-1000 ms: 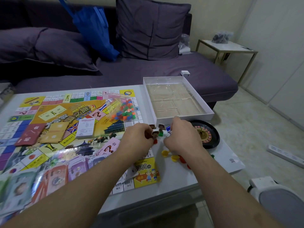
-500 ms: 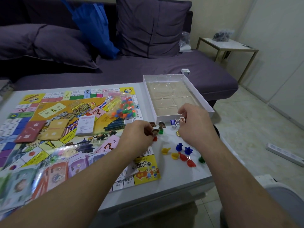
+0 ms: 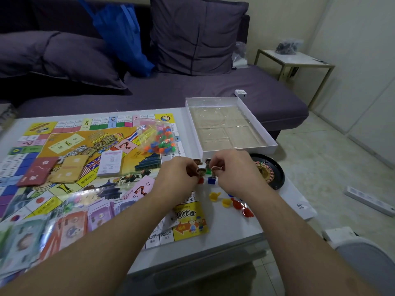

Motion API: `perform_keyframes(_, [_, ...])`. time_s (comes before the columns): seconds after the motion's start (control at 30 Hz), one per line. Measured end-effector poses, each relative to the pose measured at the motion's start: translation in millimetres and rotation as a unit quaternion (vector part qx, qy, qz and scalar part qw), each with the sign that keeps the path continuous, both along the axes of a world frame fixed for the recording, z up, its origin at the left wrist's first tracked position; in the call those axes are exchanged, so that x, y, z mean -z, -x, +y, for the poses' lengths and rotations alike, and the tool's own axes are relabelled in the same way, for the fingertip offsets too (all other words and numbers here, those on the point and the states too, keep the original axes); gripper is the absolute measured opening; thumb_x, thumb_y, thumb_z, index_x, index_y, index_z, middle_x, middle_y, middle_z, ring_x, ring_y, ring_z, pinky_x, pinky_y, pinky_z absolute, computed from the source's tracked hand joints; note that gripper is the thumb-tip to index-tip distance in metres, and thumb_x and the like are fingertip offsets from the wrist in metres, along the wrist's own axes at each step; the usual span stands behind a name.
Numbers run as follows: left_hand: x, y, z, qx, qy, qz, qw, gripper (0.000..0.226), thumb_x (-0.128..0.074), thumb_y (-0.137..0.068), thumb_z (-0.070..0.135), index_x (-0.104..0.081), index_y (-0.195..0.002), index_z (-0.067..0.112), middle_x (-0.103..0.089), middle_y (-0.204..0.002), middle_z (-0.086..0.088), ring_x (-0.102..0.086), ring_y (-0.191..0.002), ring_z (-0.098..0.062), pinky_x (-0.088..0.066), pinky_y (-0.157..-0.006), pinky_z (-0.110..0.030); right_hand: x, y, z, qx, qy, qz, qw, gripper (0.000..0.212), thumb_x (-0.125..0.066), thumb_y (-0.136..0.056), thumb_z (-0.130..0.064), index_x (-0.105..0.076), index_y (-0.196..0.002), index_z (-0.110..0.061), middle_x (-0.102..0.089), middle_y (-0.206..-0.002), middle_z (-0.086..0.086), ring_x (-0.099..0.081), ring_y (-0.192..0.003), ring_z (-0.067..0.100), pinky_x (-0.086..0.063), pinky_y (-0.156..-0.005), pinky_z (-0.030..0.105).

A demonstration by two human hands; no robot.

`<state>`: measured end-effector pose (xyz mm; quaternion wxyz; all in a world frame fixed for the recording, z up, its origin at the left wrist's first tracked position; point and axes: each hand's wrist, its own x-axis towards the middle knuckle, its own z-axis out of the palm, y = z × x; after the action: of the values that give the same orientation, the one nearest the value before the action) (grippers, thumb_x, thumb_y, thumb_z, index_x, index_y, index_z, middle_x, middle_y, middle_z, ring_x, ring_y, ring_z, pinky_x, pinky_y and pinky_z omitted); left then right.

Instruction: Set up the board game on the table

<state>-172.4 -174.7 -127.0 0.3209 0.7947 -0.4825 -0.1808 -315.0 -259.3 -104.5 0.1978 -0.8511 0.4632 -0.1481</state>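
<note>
Board point(image 3: 89, 146) unfolded, colourful | left hand point(image 3: 177, 176) fingers pinch pawn point(image 3: 201, 172) | right hand point(image 3: 233, 174) fingers pinch card figure point(image 3: 214, 168)

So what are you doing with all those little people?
A person is putting a board game's player pieces together on the table. The right hand pinches a small cardboard character above a blue stand, and the left hand holds another character piece. Loose yellow and red stands wait nearby, beside the laid-out board.

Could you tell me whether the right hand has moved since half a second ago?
Yes. The right hand came back from the white box wall toward the left hand.
</note>
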Motion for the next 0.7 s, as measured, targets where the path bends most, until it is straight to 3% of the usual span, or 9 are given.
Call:
perform_keyframes(0.27, [-2,-1,2,0.000,-0.006,0.014,1.000,0.017,-0.077,-0.090,0.017,-0.080,-0.105,0.024,-0.075,-0.100,0.005,-0.065,-0.089,-0.010,-0.047,-0.074,-0.019,-15,21,-14,0.036,-0.031,0.012,0.999,0.045,-0.063,-0.081,0.009,-0.071,-0.103,-0.029,-0.070,-0.099,-0.013,-0.066,-0.093,0.009,-0.061,-0.084,0.032])
perform_keyframes(0.37, [-1,-1,2,-0.001,-0.008,0.018,1.000,0.019,-0.075,-0.090,0.016,-0.079,-0.107,0.023,-0.074,-0.099,0.005,-0.066,-0.091,-0.011,-0.047,-0.070,-0.018,-16,27,-18,0.062,-0.020,0.048,0.997,0.043,-0.062,-0.083,0.007,-0.070,-0.103,-0.029,-0.071,-0.103,-0.008,-0.067,-0.091,0.013,-0.063,-0.082,0.037])
perform_keyframes(0.57, [-2,4,1,-0.003,0.002,0.022,1.000,0.021,-0.076,-0.092,0.022,-0.077,-0.113,0.025,-0.075,-0.104,0.005,-0.066,-0.094,-0.012,-0.050,-0.079,-0.024,-8,18,-11,0.017,-0.039,0.154,0.987,0.047,-0.056,-0.092,-0.003,-0.063,-0.134,-0.025,-0.068,-0.126,0.005,-0.064,-0.111,0.025,-0.060,-0.093,0.046])
perform_keyframes(0.7, [-1,4,0,-0.004,0.005,0.012,1.000,0.021,-0.074,-0.095,0.022,-0.077,-0.115,0.024,-0.075,-0.105,0.006,-0.063,-0.090,-0.010,-0.045,-0.075,-0.021,-9,15,-9,0.001,-0.040,0.162,0.986,0.040,-0.056,-0.092,-0.002,-0.068,-0.128,-0.017,-0.071,-0.120,0.008,-0.067,-0.106,0.028,-0.061,-0.092,0.046])
